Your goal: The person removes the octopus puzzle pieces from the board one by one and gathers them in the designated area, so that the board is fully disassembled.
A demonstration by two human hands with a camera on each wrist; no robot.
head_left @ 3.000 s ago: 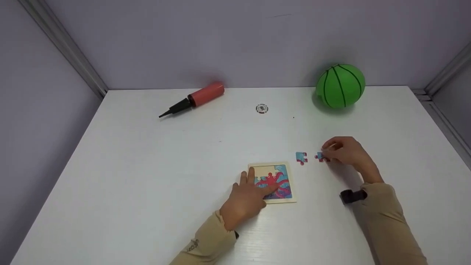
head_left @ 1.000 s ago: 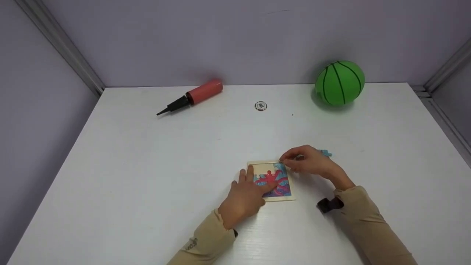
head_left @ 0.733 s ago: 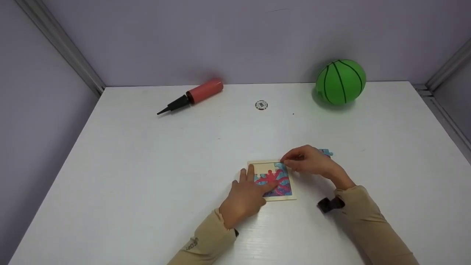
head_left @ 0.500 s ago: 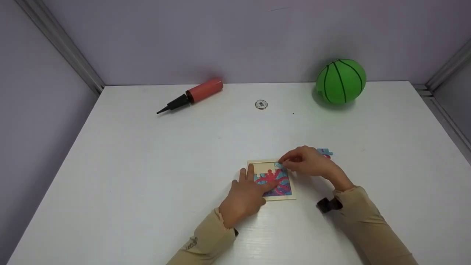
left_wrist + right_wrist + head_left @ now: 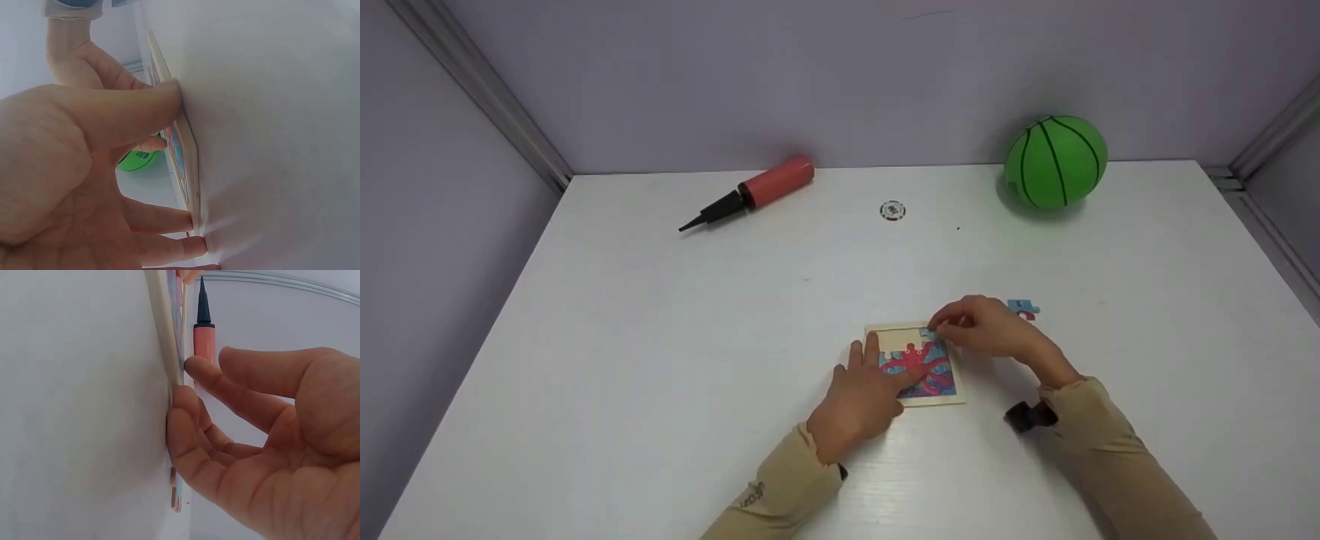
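A small wooden puzzle board (image 5: 919, 369) with a red octopus picture lies on the white table (image 5: 660, 337). My left hand (image 5: 861, 390) rests flat on the board's left side, fingers straight; in the left wrist view its thumb (image 5: 160, 98) lies against the board's edge (image 5: 183, 154). My right hand (image 5: 979, 328) is at the board's far right corner, and its fingertips (image 5: 194, 368) press a blue piece (image 5: 928, 333) down there. Its thumb (image 5: 180, 417) touches the board's side (image 5: 167, 343). One loose blue-and-red piece (image 5: 1023, 307) lies just beyond the right hand.
A red hand pump with a black nozzle (image 5: 754, 191) lies at the back left. At the back right, a green ball (image 5: 1055, 161) stands by the wall. A small round disc (image 5: 892, 211) sits between them. Metal frame rails run along both back corners.
My right hand left one loose piece, took up the other and brought it left to the board's far right corner, where it now presses it. The left hand stayed on the board.
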